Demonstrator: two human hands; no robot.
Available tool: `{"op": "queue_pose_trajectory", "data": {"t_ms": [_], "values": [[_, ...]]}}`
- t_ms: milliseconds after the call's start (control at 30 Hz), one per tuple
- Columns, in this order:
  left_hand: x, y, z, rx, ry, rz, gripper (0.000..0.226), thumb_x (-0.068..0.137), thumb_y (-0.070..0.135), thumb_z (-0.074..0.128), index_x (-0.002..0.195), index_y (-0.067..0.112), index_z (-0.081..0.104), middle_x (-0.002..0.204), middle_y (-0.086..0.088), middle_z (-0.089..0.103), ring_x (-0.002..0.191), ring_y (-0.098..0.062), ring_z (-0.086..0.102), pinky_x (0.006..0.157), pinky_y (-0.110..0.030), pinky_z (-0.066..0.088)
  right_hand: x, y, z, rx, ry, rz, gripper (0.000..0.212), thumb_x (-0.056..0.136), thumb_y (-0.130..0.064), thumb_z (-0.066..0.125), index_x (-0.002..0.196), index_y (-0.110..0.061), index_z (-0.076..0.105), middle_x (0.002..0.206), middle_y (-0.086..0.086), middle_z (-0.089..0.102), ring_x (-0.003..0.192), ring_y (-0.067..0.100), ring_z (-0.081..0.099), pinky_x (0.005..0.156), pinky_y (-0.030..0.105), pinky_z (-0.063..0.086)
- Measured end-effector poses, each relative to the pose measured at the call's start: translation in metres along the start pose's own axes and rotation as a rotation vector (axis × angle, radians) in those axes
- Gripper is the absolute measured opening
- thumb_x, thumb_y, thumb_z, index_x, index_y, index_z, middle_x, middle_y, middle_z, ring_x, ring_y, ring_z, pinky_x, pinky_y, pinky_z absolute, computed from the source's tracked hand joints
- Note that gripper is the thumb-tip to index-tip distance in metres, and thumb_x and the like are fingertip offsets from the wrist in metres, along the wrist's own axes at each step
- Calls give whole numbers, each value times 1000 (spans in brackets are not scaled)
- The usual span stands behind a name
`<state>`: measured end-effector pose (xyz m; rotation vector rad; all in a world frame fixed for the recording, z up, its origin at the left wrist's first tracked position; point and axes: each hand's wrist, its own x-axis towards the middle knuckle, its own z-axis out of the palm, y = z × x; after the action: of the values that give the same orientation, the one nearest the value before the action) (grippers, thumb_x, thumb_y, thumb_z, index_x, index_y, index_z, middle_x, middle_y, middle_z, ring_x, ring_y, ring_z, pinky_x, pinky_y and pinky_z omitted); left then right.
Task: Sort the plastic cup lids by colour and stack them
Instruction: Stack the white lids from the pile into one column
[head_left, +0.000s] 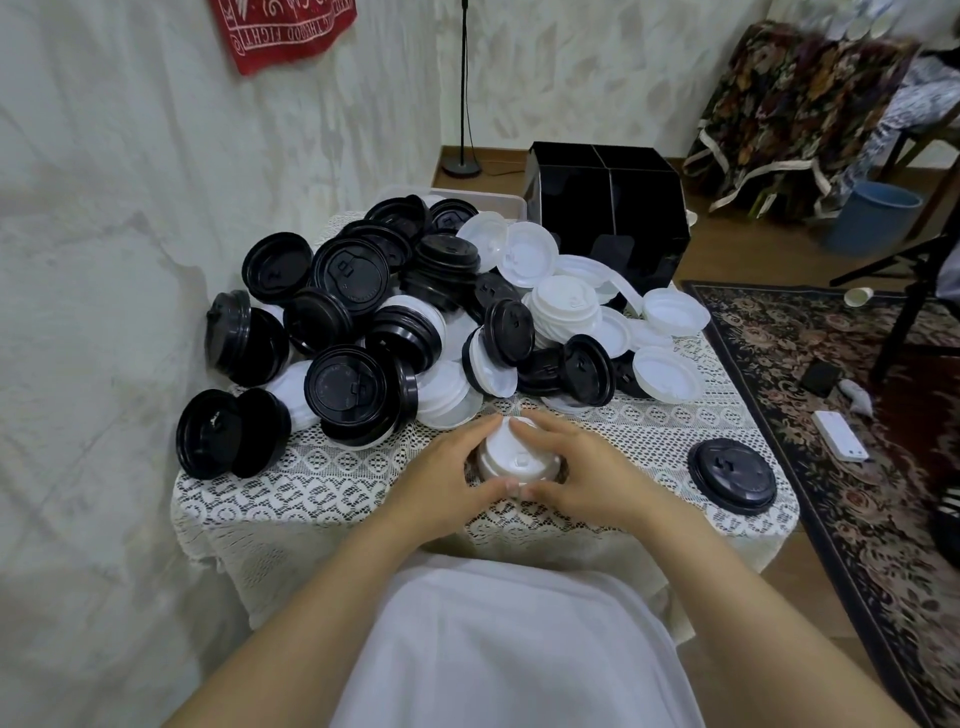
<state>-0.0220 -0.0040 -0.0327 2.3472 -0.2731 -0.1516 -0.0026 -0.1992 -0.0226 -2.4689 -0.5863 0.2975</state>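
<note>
1. The white stack (511, 456) stands at the near middle of the table (311, 493), cupped between the left hand (441, 470) and the right hand (582, 467). The fingers of both hands curl round its sides, with fingertips almost meeting at the far rim and thumbs at the near rim.
2. To do this step well, we judge, we should press evenly from both sides so the rims line up and nest, then release without tilting.
3. We count one white stack; the hands hide how many lids it holds. One black lid (732, 475), possibly a low stack, lies near right, well apart.
4. The mixed pile (389, 322) on the far side holds dozens of black and white lids, too overlapped for an exact count. One black box (608, 208) stands beyond it.
</note>
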Motion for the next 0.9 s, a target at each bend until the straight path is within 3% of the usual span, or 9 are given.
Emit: {"op": "queue_pose_trajectory", "data": {"t_ms": [167,367,500,567,633,700,733,833,900], "values": [[5,-2,-6,27,-31,10,77,78,41,77,145,30,39,147,14,41,135,-4,36,106,-18,27,-3,2,7,-1,32,-8,77,86,-33,73,151,-27,33,159,-17,19,145,5,22,108,15,17],[1,-5,-2,142,-40,59,79,85,53,65,151,35,25,155,19,25,141,-3,25,112,-23,24,-3,11,15,36,40,-24,80,85,-35,74,151,-31,29,149,-28,14,146,4,15,118,29,20],[1,-5,-2,89,-23,51,79,82,52,69,149,36,30,153,19,30,140,-2,28,112,-23,27,-7,13,14,74,30,-55,74,87,-38,71,150,-33,32,150,-30,14,139,-8,16,114,19,19],[1,-4,-2,108,-21,49,79,82,52,68,149,36,30,153,19,30,140,-3,29,112,-24,27,-13,14,7,158,176,-57,58,89,-31,69,142,-32,45,145,-27,32,134,-11,28,110,13,22],[2,-4,-3,114,-30,40,78,82,50,69,149,36,30,152,20,30,139,-4,29,110,-23,26,-19,20,-6,248,501,-35,38,90,-19,68,125,-31,59,127,-22,54,121,-9,48,103,12,33],[4,-4,-4,74,-24,27,79,81,47,72,148,36,32,152,19,32,138,-3,31,108,-21,26,-22,31,-25,218,757,52,31,90,-9,66,118,-23,65,115,-13,63,112,5,59,98,19,41],[4,-5,-4,48,-19,17,79,80,46,74,147,36,34,151,18,34,136,-3,33,107,-20,27,-21,39,-35,138,789,126,30,90,-7,65,119,-16,66,117,-6,64,114,14,58,97,22,39],[5,-7,-5,20,-12,-6,79,78,45,76,145,36,37,149,19,38,134,-3,37,103,-17,29,-17,66,-56,-180,574,369,39,89,-15,67,127,-4,61,133,10,58,124,28,51,100,34,40],[5,-6,-4,17,-16,-10,79,77,45,77,145,37,37,149,19,38,133,-3,37,102,-17,29,-14,78,-60,-317,434,416,42,87,-19,70,125,-2,63,131,14,59,121,32,53,101,43,44]]}}
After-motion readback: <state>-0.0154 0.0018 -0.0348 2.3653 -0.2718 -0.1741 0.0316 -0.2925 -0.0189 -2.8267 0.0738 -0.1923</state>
